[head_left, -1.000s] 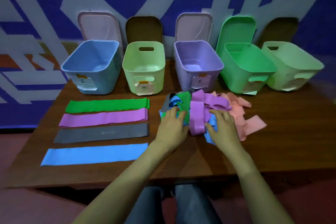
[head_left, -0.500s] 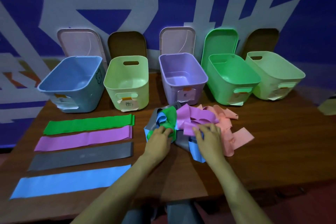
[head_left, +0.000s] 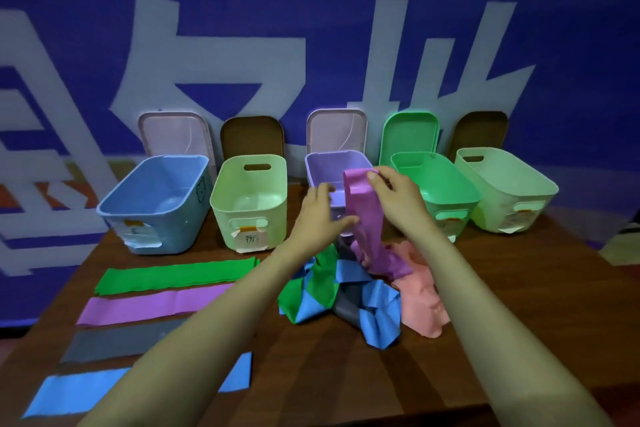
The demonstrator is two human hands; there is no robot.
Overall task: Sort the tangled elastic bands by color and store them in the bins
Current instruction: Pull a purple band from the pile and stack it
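Note:
My right hand [head_left: 398, 199] pinches the top of a purple band [head_left: 365, 215] and holds it up in front of the purple bin [head_left: 320, 163]. The band's lower end still hangs into the tangled pile [head_left: 360, 291] of green, blue, grey, purple and pink bands on the table. My left hand [head_left: 320, 218] is beside the raised band, thumb touching its left edge, fingers fairly straight. Five open bins stand in a row behind: blue bin [head_left: 152, 204], pale yellow-green bin [head_left: 249, 204], purple, green bin [head_left: 440, 184], pale green bin [head_left: 505, 187].
Four flat bands lie in a column at the left of the wooden table [head_left: 519, 340]: green band [head_left: 173, 276], purple flat band [head_left: 152, 307], grey band [head_left: 124, 341], blue band [head_left: 79, 393]. Lids lean on the blue wall behind the bins.
Both hands rose from the pile. My right hand lifted a purple band up out of the tangle toward the purple bin; my left hand followed alongside it. The camera tilted upward.

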